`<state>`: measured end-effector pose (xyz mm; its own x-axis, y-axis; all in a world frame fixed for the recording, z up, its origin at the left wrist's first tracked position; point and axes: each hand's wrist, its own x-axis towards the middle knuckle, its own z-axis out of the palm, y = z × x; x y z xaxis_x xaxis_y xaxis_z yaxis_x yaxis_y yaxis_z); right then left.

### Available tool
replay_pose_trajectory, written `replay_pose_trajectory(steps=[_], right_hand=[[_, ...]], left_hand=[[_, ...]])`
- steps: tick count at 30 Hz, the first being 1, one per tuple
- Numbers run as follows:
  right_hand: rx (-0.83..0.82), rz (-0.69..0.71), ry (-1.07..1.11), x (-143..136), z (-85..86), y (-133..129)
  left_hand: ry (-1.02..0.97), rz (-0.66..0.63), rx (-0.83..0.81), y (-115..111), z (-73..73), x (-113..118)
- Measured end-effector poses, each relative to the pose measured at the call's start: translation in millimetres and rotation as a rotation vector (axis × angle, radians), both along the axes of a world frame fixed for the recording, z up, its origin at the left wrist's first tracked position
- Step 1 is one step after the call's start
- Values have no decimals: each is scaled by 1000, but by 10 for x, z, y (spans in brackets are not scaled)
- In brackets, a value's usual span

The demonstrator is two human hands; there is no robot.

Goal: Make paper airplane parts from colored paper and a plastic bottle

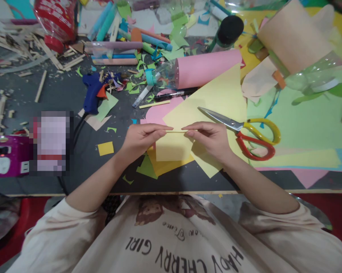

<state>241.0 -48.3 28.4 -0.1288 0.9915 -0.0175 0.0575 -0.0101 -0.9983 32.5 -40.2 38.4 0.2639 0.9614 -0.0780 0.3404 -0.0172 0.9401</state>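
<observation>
My left hand (144,137) and my right hand (207,137) face each other over the table, each pinching one end of a narrow folded strip of pale yellow paper (177,131). Beneath the strip lies a pale yellow paper piece (173,149), on top of an orange-yellow sheet. A larger pale yellow sheet (213,94) extends behind my right hand. Close to that hand, scissors (239,129) with one yellow and one red handle rest on the paper, blades pointing left.
A blue glue gun (92,93) lies left of centre. Behind the hands is a bottle wrapped in pink paper (209,68). Markers (114,45), wood sticks (53,55) and paper scraps cover the back. Green sheets (307,125) lie right; a purple box (10,155) stands left.
</observation>
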Motion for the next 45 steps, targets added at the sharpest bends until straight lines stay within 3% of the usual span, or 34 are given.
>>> replay_pose_trajectory(steps=[9,15,23,34,45], right_hand=[[-7,-30,20,-11,7,-22],[42,-9,17,-56,-14,-62],[59,59,-45,-66,-51,-82],[71,41,-60,-68,-54,-81],[-17,-58,14,-37,-34,-13]], left_hand=[[-11,-6,-20,-13,3,-2],[-42,-78,-84,-7,-3,34],[54,-113,18,-16,-46,42],[100,-138,59,-15,-47,52],[15,7,-25,8,-26,30]])
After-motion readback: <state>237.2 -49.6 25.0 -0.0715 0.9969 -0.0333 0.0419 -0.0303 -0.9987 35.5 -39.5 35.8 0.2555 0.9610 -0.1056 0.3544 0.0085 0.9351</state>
